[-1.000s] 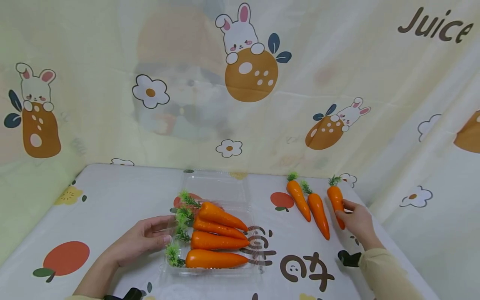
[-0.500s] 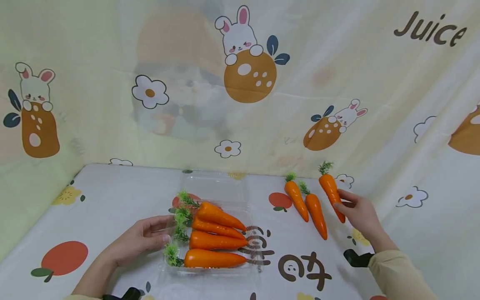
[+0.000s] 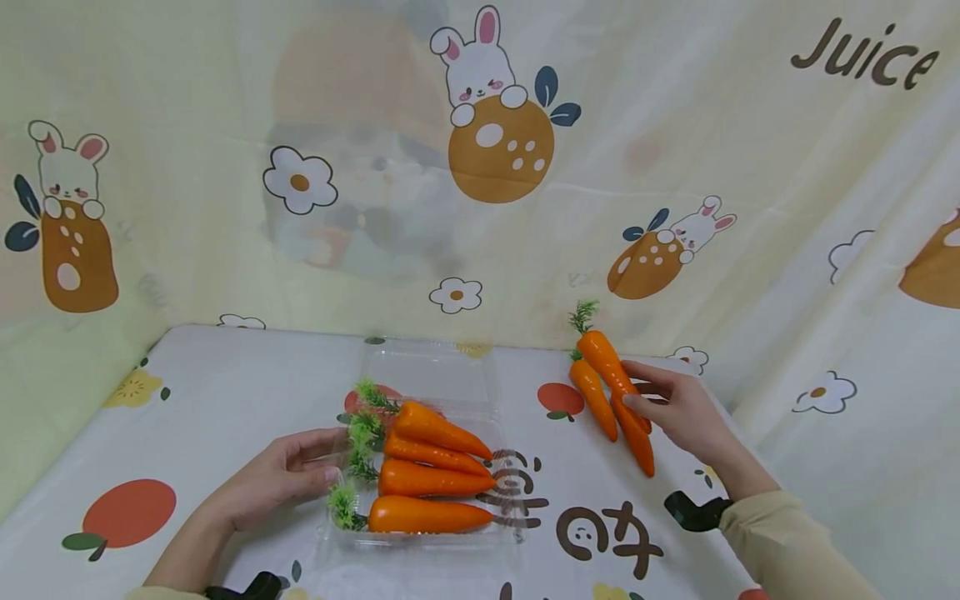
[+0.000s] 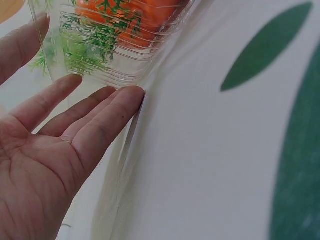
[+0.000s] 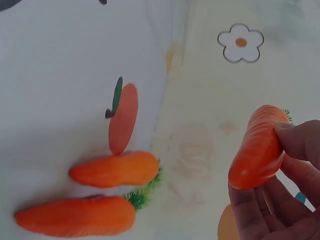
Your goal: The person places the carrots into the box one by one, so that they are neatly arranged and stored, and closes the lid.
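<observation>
**Hold it mid-body, keep it high, turn it early**

A pale printed curtain (image 3: pixel 375 250) hangs behind the white-covered table (image 3: pixel 240 392). On the table stands a clear plastic container (image 3: pixel 431 542), its lid (image 3: pixel 427 367) laid open at the back.

The left hand (image 3: pixel 288 475) is at the container's left end, its fingers nearly straight and touching the plastic without gripping anything. That light contact seems enough to keep so thin a box from sliding; a squeeze could buckle the wall.

The right hand (image 3: pixel 678 412) is closed in a pinch, thumb against fingers, round the body of one held carrot (image 3: pixel 603 358). The right wrist view shows that carrot raised clear of the two loose carrots (image 3: pixel 592 398) on the table, so height matters most here: dipping could knock them.

In the container lie four carrots (image 3: pixel 438 478), tops to the left and tips to the right. The held one points its leafy top (image 3: pixel 582 315) away from the person. Should it join the row, rolling the wrist in the air to match that direction would be wiser than twisting it among the others, and laying it down body first would spare the soft leaves.
</observation>
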Demonstrator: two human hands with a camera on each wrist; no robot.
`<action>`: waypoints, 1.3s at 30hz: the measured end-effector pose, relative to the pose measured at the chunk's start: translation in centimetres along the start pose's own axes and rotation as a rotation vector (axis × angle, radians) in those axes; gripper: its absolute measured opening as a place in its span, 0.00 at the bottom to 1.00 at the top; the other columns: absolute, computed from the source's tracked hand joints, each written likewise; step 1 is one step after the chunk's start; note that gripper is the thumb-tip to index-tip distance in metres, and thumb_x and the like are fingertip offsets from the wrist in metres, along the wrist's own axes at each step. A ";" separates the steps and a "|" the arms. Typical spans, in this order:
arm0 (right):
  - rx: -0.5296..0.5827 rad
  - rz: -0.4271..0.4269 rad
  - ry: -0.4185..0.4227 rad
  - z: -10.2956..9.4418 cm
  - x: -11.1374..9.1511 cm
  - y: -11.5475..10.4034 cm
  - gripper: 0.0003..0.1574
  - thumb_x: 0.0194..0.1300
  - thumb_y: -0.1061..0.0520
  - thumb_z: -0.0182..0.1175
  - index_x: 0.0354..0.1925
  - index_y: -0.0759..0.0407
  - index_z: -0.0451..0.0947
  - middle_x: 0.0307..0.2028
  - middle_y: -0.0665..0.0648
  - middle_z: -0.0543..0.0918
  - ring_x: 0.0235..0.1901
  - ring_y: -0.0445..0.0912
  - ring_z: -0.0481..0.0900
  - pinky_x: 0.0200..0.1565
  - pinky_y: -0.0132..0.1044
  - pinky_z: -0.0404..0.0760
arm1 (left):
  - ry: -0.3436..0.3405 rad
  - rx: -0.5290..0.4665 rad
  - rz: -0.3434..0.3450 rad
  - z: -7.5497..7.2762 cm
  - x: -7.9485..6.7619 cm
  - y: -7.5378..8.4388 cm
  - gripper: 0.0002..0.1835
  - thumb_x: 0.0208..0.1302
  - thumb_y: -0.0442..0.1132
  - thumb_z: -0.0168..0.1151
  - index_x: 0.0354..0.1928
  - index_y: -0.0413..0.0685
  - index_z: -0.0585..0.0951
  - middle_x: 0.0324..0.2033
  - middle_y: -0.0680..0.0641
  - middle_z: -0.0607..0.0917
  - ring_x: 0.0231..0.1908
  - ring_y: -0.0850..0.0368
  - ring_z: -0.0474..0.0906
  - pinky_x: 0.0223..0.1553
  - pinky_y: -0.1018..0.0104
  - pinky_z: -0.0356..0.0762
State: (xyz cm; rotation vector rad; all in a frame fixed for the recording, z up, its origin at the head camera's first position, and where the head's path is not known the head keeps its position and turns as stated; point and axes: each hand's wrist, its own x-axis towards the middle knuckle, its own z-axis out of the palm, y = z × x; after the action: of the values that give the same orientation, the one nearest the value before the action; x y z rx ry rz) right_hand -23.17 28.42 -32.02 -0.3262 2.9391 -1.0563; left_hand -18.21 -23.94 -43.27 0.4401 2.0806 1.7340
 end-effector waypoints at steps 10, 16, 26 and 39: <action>0.032 -0.113 -0.078 1.6 0.7 -2.9 0.34 0.71 0.60 0.64 0.72 0.63 0.70 0.60 0.68 0.82 0.55 0.62 0.84 0.51 0.35 0.88 | -0.007 -0.003 0.023 -0.1 0.0 0.0 0.37 0.73 0.39 0.62 0.75 0.28 0.60 0.73 0.26 0.65 0.71 0.29 0.67 0.60 0.61 0.82; 0.078 -0.178 -0.150 2.5 1.0 -4.5 0.33 0.70 0.60 0.65 0.70 0.63 0.72 0.58 0.68 0.83 0.53 0.59 0.86 0.48 0.34 0.88 | -0.006 -0.005 0.027 -0.1 0.0 0.0 0.37 0.72 0.39 0.62 0.75 0.28 0.60 0.73 0.26 0.65 0.71 0.29 0.67 0.60 0.61 0.82; 0.098 -0.263 -0.267 5.1 1.4 -6.5 0.31 0.70 0.61 0.65 0.68 0.64 0.74 0.58 0.65 0.83 0.54 0.56 0.84 0.49 0.27 0.85 | 0.001 -0.008 0.017 0.0 0.0 0.0 0.37 0.72 0.40 0.63 0.75 0.28 0.60 0.73 0.27 0.65 0.71 0.29 0.67 0.61 0.60 0.82; 0.113 -0.321 -0.422 8.4 1.9 -9.2 0.30 0.69 0.60 0.65 0.68 0.57 0.76 0.59 0.59 0.85 0.53 0.50 0.85 0.51 0.35 0.88 | 0.005 -0.011 -0.012 0.0 0.1 0.1 0.38 0.72 0.40 0.63 0.75 0.29 0.59 0.74 0.27 0.64 0.70 0.31 0.69 0.60 0.61 0.82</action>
State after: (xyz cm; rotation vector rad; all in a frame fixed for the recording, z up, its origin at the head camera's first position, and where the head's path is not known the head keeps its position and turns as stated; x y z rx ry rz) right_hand -22.68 15.84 -32.60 -0.9159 2.4917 -1.0205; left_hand -18.31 -23.88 -43.20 0.4189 2.0717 1.7407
